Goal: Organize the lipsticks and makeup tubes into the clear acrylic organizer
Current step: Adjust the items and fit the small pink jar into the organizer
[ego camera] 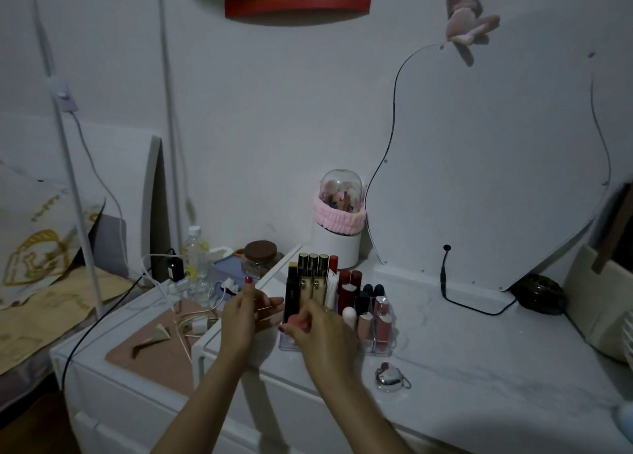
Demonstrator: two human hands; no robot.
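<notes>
The clear acrylic organizer (385, 349) stands on the white dresser top, filled with upright tubes: black-and-gold lipsticks (312, 275) at the back left, red lipsticks (350, 287) in the middle, pink gloss tubes (382, 318) at the front right. My right hand (320, 330) is over the organizer's front left corner, shut on a pink tube (297, 320). My left hand (245, 311) hovers just left of the organizer, fingers apart, holding nothing.
A small compact with a chain (390, 378) lies in front of the organizer. A domed brush holder (339, 214) and a wavy mirror (493, 166) stand behind. A lower white chest on the left holds cables, a bottle (195, 265) and a jar (260, 256).
</notes>
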